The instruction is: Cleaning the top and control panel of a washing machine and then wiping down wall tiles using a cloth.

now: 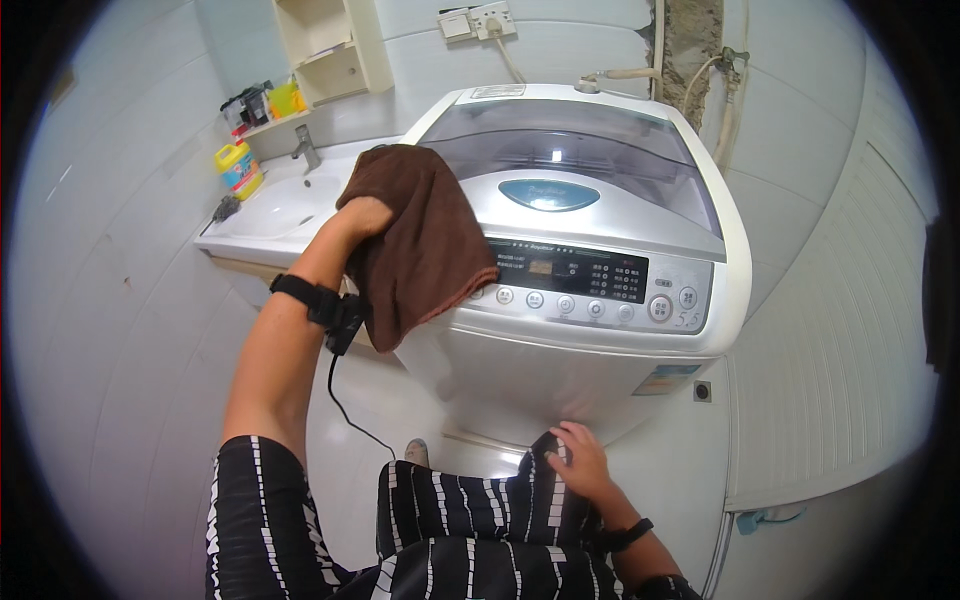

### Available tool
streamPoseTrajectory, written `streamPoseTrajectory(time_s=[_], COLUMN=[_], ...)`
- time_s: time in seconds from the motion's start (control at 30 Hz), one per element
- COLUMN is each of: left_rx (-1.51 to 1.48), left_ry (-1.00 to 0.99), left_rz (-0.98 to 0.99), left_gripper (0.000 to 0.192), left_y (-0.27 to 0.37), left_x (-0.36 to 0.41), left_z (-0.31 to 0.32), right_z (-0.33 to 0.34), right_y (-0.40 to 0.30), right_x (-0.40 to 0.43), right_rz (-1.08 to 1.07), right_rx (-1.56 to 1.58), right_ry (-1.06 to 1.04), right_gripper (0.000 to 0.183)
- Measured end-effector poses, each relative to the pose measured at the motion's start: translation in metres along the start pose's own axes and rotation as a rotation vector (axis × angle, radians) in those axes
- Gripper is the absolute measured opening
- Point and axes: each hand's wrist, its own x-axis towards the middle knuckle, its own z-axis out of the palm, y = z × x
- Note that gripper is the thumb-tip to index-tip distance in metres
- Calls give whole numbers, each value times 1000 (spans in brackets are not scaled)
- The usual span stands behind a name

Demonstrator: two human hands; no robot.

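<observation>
My left hand (369,217) is on a brown cloth (431,232), its fingers hidden in the folds. The cloth drapes over the left front corner of a white top-loading washing machine (480,367) and covers part of its control panel (570,274). One corner of the cloth hangs below the panel's edge. Low in front of the machine, my right hand (583,457) rests against the black-and-white patterned clothing (480,510) at my lap, fingers slightly bent and without any object visible in them. The machine's tinted lid (570,142) is down.
To the left stands a white washbasin (262,214) with a faucet (305,148), a yellow bottle (240,171) and a dark scrubber (226,208). A plugged-in socket (493,21) is on the wall behind. A water hose (626,74) joins the machine. At right is a louvred door (832,322).
</observation>
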Motion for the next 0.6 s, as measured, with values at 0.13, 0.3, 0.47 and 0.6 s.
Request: streamPoseTrajectory(time_s=[0.13,0.3,0.47,0.6], left_rx=[-37,-199,-60,-298], left_ry=[-23,50,5,169], left_rz=[-8,16,167,86], left_gripper=[53,55,60,66], left_y=[-11,-10,11,91], left_x=[-3,-56,-135,-153], left_z=[12,36,69,49], right_z=[4,6,5,6], right_y=[6,9,7,12], right_x=[-1,-2,-2,-3], right_rz=[-9,30,13,18], right_rx=[-26,-52,-66,-54], right_ry=[10,-6,-7,-18], right_gripper=[45,48,47,47])
